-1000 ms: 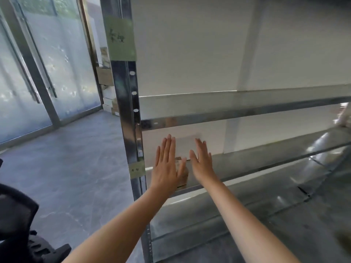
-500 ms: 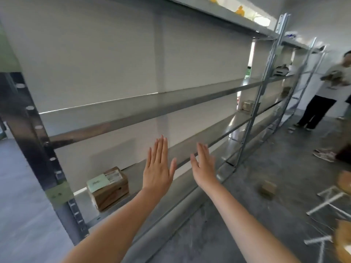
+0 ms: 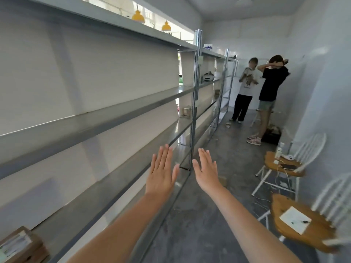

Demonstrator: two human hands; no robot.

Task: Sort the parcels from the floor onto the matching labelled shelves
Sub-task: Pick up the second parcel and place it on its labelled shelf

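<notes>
Head view: left hand [image 3: 161, 173] and right hand [image 3: 206, 170] are spread flat, holding nothing. One brown cardboard parcel [image 3: 19, 247] lies on the grey metal shelf [image 3: 91, 211]; another small brown box [image 3: 222, 180] waits on the floor, so sorting seems unfinished.

Two people [image 3: 262, 92] stand at one o'clock, far down the aisle, one in a white top, one in black. At three and four o'clock sit two white chairs [image 3: 296, 168] with wooden seats; the nearer holds a sheet of paper [image 3: 295, 220]. Yellow lamps [image 3: 138, 16] hang at twelve.
</notes>
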